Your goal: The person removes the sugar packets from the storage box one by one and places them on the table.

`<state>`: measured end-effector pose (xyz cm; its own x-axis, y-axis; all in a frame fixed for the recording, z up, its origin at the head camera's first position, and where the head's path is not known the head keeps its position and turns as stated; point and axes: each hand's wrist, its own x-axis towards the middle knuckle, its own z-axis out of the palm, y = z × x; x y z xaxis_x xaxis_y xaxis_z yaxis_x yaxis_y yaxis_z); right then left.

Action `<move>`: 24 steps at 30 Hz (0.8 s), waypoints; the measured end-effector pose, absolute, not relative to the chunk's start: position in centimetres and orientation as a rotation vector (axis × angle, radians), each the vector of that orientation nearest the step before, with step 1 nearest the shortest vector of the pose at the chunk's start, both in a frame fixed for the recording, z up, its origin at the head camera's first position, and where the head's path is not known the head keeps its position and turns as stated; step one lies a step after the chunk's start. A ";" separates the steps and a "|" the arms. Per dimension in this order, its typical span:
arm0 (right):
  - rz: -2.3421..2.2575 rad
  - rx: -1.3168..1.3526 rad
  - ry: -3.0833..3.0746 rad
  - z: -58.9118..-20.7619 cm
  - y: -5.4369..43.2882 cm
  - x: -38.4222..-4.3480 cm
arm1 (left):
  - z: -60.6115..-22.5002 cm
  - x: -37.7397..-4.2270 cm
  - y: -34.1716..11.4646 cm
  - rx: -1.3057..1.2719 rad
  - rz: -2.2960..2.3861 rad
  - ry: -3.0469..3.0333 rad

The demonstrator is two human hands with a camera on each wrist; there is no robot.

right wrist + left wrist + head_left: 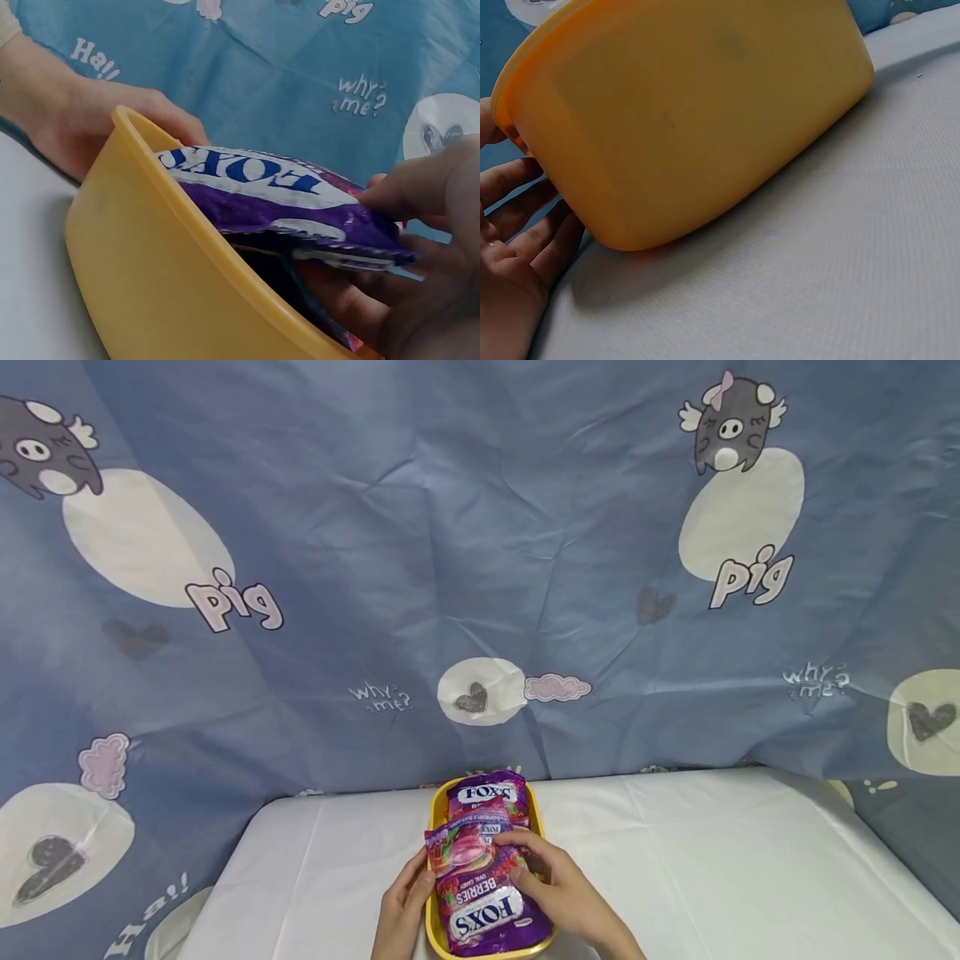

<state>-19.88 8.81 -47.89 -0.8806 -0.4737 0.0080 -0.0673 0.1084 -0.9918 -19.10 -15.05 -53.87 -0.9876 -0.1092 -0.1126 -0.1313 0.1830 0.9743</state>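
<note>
The left hand clasps the yellow tub at its left rim; the right hand pinches the upper candy bag over the near part. Brace the tub; hold the bag's corners off the rim.

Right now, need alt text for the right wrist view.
A right hand pinches a purple FOX'S bag at the mouth of a yellow tub. The left hand is at the tub's far side; printed blue cloth hangs behind.
</note>
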 end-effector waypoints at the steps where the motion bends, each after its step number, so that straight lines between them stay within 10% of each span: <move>1: -1.848 -0.520 2.080 -47.9 8.8 -19.9 | -53.9 -19.1 -15.0 -0.241 1.981 2.400; 24: -2.141 -0.244 1.886 -47.5 9.3 -20.2 | -53.9 -18.9 -15.3 -0.145 2.026 2.378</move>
<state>-20.22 9.34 -47.49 -0.9474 -0.3152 -0.0557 0.0951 -0.1109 -0.9893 -18.89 -15.27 -53.90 -0.9956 -0.0612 -0.0714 -0.0802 0.1565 0.9844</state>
